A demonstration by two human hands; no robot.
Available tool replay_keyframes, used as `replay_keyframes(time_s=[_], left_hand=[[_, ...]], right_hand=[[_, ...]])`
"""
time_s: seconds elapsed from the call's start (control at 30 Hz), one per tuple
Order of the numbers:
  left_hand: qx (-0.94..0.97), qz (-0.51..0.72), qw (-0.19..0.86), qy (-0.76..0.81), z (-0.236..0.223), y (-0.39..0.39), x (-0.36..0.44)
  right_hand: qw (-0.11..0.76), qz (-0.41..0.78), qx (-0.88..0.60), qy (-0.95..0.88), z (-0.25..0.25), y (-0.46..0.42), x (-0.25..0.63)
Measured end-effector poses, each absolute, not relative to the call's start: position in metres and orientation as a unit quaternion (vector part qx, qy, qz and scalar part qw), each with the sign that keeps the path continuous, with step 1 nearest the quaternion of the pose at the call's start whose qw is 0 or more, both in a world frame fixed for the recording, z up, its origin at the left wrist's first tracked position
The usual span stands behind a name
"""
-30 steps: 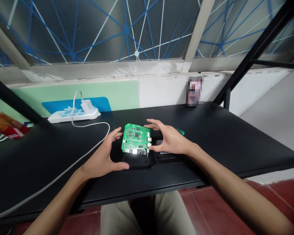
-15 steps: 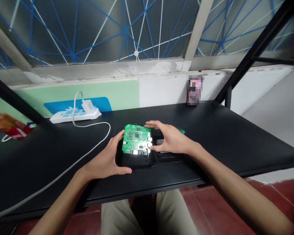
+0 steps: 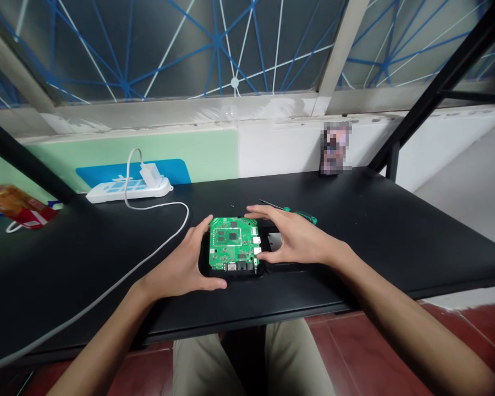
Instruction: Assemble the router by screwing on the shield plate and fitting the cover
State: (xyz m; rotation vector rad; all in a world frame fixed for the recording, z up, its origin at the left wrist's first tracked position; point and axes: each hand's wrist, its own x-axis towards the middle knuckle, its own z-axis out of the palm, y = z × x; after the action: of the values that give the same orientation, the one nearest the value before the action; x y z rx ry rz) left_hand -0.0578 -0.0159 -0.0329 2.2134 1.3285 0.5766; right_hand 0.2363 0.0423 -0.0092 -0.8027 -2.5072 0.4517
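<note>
A green circuit board (image 3: pixel 231 247), with metal ports along its right and front edges, lies face up over a black plastic case (image 3: pixel 205 258). Its edges nearly line up with the case walls; whether it sits flat inside, I cannot tell. My left hand (image 3: pixel 184 261) wraps the case's left side, thumb at the front corner and fingers at the back. With thumb and fingertips, my right hand (image 3: pixel 297 236) grips the board by its right side. Partly under that hand lies a second black case part (image 3: pixel 286 268) with a pale metal plate (image 3: pixel 274 242) in it.
Behind my right hand is a screwdriver with a green handle (image 3: pixel 307 216). A white power strip (image 3: pixel 130 190) with a plugged charger (image 3: pixel 150 175) stands at the back left, its white cable (image 3: pixel 165 250) running forward. A phone-like pixelated object (image 3: pixel 335 148) leans on the wall.
The board has come down and toward me over the case, covering the front part that showed before. Both hands keep their hold, and the camera view has shifted slightly.
</note>
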Motion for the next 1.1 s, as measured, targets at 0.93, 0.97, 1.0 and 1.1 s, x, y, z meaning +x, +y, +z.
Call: replay_keyframes(time_s=[0.93, 0.97, 1.0, 1.1], left_hand=[[0.826, 0.203, 0.221, 0.477, -0.0293, -0.0146, -0.0569], [0.827, 0.203, 0.221, 0.475, -0.0294, -0.0146, -0.0568], [0.829, 0.204, 0.22, 0.472, -0.0293, -0.0145, -0.0568], [0.834, 0.204, 0.213, 0.467, -0.0285, -0.0143, -0.0566]], right_hand=[[0.2, 0.211, -0.263, -0.92, -0.0055, 0.0373, 0.2373], [0.2, 0.211, -0.262, -0.92, -0.0056, 0.0374, 0.2371], [0.201, 0.213, -0.262, -0.92, -0.0056, 0.0375, 0.237], [0.201, 0.222, -0.263, -0.917, -0.0058, 0.0382, 0.2369]])
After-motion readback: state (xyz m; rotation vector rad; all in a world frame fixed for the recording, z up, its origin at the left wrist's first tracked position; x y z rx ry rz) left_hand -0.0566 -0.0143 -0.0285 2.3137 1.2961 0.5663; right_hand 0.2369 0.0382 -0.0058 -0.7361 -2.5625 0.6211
